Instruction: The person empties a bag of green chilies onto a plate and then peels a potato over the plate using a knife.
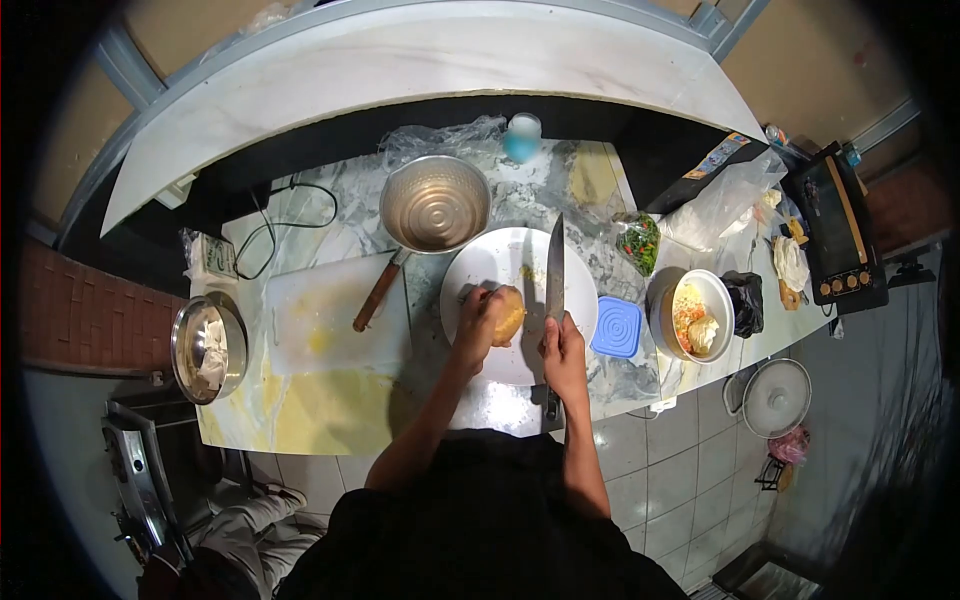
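My left hand [478, 325] is closed around a yellow-brown potato [510, 315], held over the large white plate [480, 260]. My right hand [564, 355] grips a long kitchen knife [556, 265]. Its blade points up and away from me, and its dark handle shows below my fist. The blade stands apart from the potato, above the right part of the plate. Small yellowish bits lie near the plate's far side.
A saucepan [435, 205] with a wooden handle and a white cutting board [340, 315] are left of the plate. On the right are a blue lid [617, 327] and a white bowl [725, 300] of chopped food. A steel bowl [235, 345] sits far left. Someone's legs [265, 530] show lower left.
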Tool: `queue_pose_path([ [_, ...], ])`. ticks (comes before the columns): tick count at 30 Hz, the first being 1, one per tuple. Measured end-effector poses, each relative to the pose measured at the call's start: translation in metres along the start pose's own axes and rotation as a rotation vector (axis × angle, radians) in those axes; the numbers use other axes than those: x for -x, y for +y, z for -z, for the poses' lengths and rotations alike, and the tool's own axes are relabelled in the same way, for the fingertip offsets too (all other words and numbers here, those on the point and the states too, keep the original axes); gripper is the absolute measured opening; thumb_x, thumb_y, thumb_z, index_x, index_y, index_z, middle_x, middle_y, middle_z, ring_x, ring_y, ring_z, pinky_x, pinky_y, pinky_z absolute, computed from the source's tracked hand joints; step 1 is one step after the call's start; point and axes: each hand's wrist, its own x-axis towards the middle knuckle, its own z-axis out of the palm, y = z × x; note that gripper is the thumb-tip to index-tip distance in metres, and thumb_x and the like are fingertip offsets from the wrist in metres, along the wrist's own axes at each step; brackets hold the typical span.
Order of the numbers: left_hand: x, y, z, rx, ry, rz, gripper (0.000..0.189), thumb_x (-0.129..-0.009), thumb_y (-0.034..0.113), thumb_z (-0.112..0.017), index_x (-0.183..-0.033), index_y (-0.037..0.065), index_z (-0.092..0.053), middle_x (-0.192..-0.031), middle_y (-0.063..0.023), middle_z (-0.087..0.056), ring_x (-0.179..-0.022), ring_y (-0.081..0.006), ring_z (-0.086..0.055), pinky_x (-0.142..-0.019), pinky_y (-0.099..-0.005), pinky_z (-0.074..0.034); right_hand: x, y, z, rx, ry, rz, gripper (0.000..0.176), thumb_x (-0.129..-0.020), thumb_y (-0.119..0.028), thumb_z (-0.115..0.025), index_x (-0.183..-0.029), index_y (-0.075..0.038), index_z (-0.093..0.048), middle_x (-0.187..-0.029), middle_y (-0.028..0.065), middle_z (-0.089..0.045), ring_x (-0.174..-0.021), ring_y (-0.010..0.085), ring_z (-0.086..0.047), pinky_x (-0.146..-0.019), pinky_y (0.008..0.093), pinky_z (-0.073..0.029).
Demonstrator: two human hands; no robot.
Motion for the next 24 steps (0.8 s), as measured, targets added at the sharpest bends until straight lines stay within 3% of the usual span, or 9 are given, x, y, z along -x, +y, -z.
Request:
queue_pose_path([
  [1, 0.003, 0.003, 0.000, -0.004, -0.006, -0.006, 0.037, -0.092, 0.041, -0.056, -0.106, 0.007, -0.052, -0.096, -0.0091, -0.058, -0.076, -0.0157, -0.064, -0.047, -0.0280, -0.055, 0.002, -0.004, 0.000, 0.006, -0.021, -0.002, 0.024, -0.099, -0.018, -0.047, -0.091, 0.005, -0.048, -0.061, 0.0206, -0.049, -0.053, 0.0269, -0.047, -0.055, 0.0386, -0.041],
  [6, -0.001, -0.013, 0.001, 0.048, -0.037, 0.011, 0.038, -0.091, 0.041, -0.058, -0.106, 0.006, -0.052, -0.095, -0.0079, -0.058, -0.073, -0.0147, -0.062, -0.045, -0.0269, -0.053, 0.009, -0.014, -0.014, 0.088, -0.095, 0.065, 0.023, -0.099, -0.019, -0.046, -0.094, 0.003, -0.050, -0.065, 0.0202, -0.053, -0.058, 0.0285, -0.052, -0.059, 0.0384, -0.043],
  [11, -0.003, -0.023, 0.005, 0.084, -0.074, -0.085, 0.036, -0.091, 0.038, -0.059, -0.105, 0.006, -0.052, -0.091, -0.0072, -0.058, -0.068, -0.0134, -0.061, -0.042, -0.0263, -0.050, 0.011, -0.019, -0.018, 0.084, -0.102, 0.059, 0.026, -0.099, -0.020, -0.045, -0.093, 0.004, -0.051, -0.066, 0.0223, -0.055, -0.061, 0.0343, -0.059, -0.059, 0.0399, -0.044],
  [14, 0.001, -0.021, 0.005, 0.083, -0.081, -0.066, 0.032, -0.092, 0.035, -0.057, -0.104, 0.006, -0.053, -0.089, -0.0070, -0.058, -0.065, -0.0133, -0.060, -0.039, -0.0264, -0.048, 0.003, -0.011, -0.016, 0.147, -0.059, 0.069, 0.027, -0.099, -0.020, -0.044, -0.090, 0.005, -0.052, -0.067, 0.0246, -0.056, -0.062, 0.0392, -0.058, -0.058, 0.0410, -0.044],
  [16, 0.011, -0.010, 0.003, 0.168, -0.151, 0.048, 0.028, -0.092, 0.032, -0.057, -0.101, 0.006, -0.053, -0.088, -0.0067, -0.058, -0.064, -0.0139, -0.061, -0.039, -0.0267, -0.047, -0.001, 0.007, -0.017, 0.200, -0.016, 0.096, 0.028, -0.099, -0.020, -0.045, -0.089, 0.005, -0.053, -0.067, 0.0260, -0.056, -0.063, 0.0416, -0.058, -0.058, 0.0415, -0.044],
  [18, 0.004, -0.015, 0.006, 0.192, -0.140, 0.021, 0.029, -0.092, 0.033, -0.057, -0.101, 0.006, -0.054, -0.085, -0.0067, -0.058, -0.064, -0.0144, -0.062, -0.038, -0.0270, -0.047, 0.002, 0.018, -0.020, 0.129, 0.059, 0.178, 0.029, -0.101, -0.024, -0.047, -0.086, 0.000, -0.051, -0.057, 0.0012, -0.044, -0.050, 0.0093, -0.041, -0.047, 0.0274, -0.035],
  [20, -0.001, -0.015, 0.011, 0.108, -0.113, 0.000, 0.034, -0.092, 0.039, -0.053, -0.110, 0.009, -0.052, -0.092, -0.0079, -0.060, -0.068, -0.0162, -0.062, -0.042, -0.0276, -0.048, 0.005, 0.017, -0.017, 0.135, 0.067, 0.180, 0.030, -0.101, -0.025, -0.046, -0.086, 0.000, -0.051, -0.058, 0.0014, -0.045, -0.050, 0.0088, -0.042, -0.047, 0.0271, -0.036],
  [24, 0.001, -0.016, 0.010, 0.026, -0.067, 0.006, 0.034, -0.091, 0.038, -0.055, -0.107, 0.008, -0.054, -0.092, -0.0090, -0.059, -0.070, -0.0165, -0.063, -0.040, -0.0270, -0.048, 0.008, -0.001, -0.018, 0.064, -0.005, 0.076, 0.030, -0.101, -0.025, -0.046, -0.086, 0.000, -0.050, -0.058, 0.0005, -0.044, -0.051, 0.0071, -0.041, -0.047, 0.0261, -0.035],
])
